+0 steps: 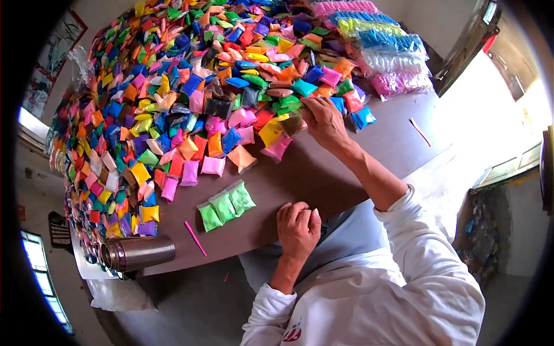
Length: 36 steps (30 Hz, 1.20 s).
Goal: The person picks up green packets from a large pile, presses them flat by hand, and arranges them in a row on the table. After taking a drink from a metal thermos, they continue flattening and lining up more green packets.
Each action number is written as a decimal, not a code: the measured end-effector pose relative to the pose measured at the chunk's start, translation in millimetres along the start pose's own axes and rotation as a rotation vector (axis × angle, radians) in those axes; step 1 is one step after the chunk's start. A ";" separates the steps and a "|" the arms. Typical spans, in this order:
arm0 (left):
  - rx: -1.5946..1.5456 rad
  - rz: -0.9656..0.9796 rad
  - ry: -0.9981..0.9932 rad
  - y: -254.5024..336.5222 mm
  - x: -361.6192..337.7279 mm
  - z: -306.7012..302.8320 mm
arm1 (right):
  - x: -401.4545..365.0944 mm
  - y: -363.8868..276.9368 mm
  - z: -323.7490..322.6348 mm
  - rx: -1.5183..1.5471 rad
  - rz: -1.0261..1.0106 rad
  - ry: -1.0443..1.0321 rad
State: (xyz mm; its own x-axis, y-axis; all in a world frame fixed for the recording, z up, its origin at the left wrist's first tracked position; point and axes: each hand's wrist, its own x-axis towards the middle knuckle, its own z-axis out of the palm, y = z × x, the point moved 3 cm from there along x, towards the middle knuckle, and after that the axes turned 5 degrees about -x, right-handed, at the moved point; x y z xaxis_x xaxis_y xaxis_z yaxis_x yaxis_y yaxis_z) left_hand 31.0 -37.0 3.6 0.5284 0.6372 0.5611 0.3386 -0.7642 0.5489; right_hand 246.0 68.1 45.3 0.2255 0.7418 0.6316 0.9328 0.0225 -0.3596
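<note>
My right hand (pixel 324 120) reaches to the near edge of a heap of small, colourful, sealed plastic packets. Its fingers are bent down, and what lies under the fingertips is hidden. Beside them are a brown packet (pixel 293 125), a green packet (pixel 287 105) and a teal packet (pixel 304 87). My left hand (pixel 298 226) rests at the table's near edge with curled fingers and nothing visible in it. To its left, three light-green packets (pixel 225 205) lie side by side in a row on the table.
The heap of packets (pixel 190 86) covers much of the brown table (pixel 340 179). Bundled, wrapped packs (pixel 398 60) are stacked at the back right. A metal flask (pixel 138 254) lies at the front left, near a pink stick (pixel 195 238). A thin strip (pixel 420 132) lies at the right.
</note>
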 end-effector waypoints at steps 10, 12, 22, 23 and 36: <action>-0.097 -0.061 -0.037 2.3 5.5 -4.4 | -102.8 -37.0 -29.6 1.367 0.911 -0.452; -0.082 -0.044 -0.053 1.7 5.6 -4.7 | -113.6 -45.5 -34.7 1.417 0.775 -0.524; -0.099 -0.059 -0.062 2.4 4.8 -8.0 | -131.8 -48.5 -26.3 1.251 0.550 -0.434; -0.098 -0.061 -0.061 1.2 3.8 -8.1 | -131.0 -50.4 -26.4 1.210 0.453 -0.357; -0.386 -0.194 0.001 -9.3 -4.2 -12.2 | -131.0 -71.2 -58.8 0.829 -0.071 -0.318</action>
State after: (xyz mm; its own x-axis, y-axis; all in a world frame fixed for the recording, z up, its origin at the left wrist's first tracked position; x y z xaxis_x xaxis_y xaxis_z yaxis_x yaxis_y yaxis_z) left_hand 16.1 -31.3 3.8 0.4829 0.7657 0.4248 0.1159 -0.5367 0.8358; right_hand 166.6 -70.1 28.5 -0.0283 0.8684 0.4951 0.4107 0.4616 -0.7863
